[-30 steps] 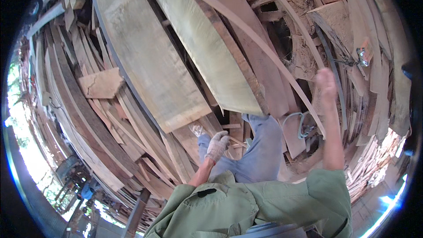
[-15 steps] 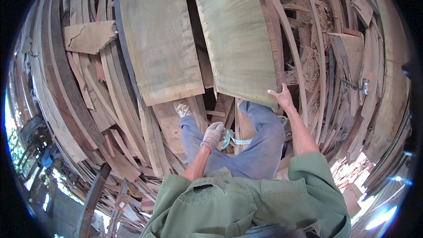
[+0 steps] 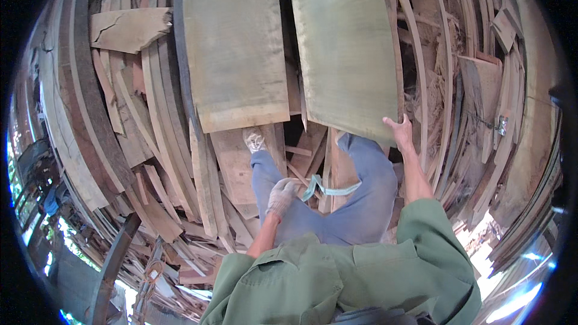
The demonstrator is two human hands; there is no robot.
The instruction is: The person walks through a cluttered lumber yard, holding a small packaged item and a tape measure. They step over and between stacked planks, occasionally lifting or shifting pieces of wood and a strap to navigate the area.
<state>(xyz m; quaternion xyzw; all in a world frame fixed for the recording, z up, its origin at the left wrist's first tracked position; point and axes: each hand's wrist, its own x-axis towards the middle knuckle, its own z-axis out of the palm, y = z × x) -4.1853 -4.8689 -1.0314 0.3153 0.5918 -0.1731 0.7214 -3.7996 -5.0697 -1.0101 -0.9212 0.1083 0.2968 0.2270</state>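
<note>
My bare right hand (image 3: 402,131) grips the near right corner of a wide greenish board (image 3: 349,54), its thumb over the top face and its fingers along the side. Some of those fingers are hidden by the edge. My left hand (image 3: 281,197), in a grey knit glove, is closed against my left thigh; whatever it may hold is hidden. Just right of the glove, a pale green strap (image 3: 338,191) stretches across toward my right leg. A second wide board (image 3: 235,48), greyish brown, lies left of the greenish one, a dark narrow gap between them.
Long planks and offcuts (image 3: 162,120) lie piled on the left, with a cracked short board (image 3: 131,29) across them. Curved strips (image 3: 415,54) run along the right side. Below the boards, uneven lumber (image 3: 232,156) surrounds my feet. A dark beam (image 3: 115,265) slants at lower left.
The view has shifted, so both boards appear farther right. My left hand has drawn slightly back from the strap onto my thigh. My right hand stays at the greenish board's corner.
</note>
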